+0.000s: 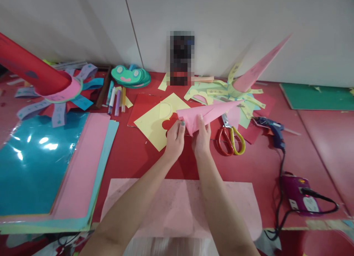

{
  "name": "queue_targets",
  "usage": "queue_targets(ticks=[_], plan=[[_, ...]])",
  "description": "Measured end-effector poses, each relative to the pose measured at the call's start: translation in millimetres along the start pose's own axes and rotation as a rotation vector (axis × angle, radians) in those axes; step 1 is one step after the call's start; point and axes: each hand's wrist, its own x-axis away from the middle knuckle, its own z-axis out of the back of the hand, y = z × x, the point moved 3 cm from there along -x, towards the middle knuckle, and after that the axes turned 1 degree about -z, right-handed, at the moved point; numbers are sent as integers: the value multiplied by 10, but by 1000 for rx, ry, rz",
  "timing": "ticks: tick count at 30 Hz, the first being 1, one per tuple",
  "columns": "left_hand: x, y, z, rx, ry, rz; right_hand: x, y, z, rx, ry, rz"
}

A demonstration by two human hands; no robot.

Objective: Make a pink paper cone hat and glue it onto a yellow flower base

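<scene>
Two hands hold the rolled pink paper (214,110) above the counter (249,167), its narrow tip pointing away to the right of the fingers. The left hand (174,141) has its fingers clamped on the wide end; the right hand (202,139) pinches the lower side, thumb near the overlap. A good hold here would be light but firm: the left fingers keeping the rim round, the right pressing the overlap flat without creasing the taper. Keep both wrists clear of the scissors (226,122), just right of the right fingers, and the glue gun (276,132) farther right.
</scene>
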Motion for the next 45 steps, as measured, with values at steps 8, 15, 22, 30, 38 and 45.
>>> queue_targets(ticks=[8,15,22,30,38,45], plan=[[52,-3,-106,-252,-182,-195,-33,23,66,23,71,-94],[31,16,-64,-315,-67,-229,-14,21,38,9,-18,-72],[-19,-5,-4,-149,-6,-56,-19,-9,22,17,-27,19],[-16,-28,-44,-79,-62,-13,-52,21,56,10,17,-18],[-9,2,-18,-126,-33,-59,-32,7,24,-1,18,-5],[-15,9,3,-137,5,-109,-23,1,17,53,-9,43]])
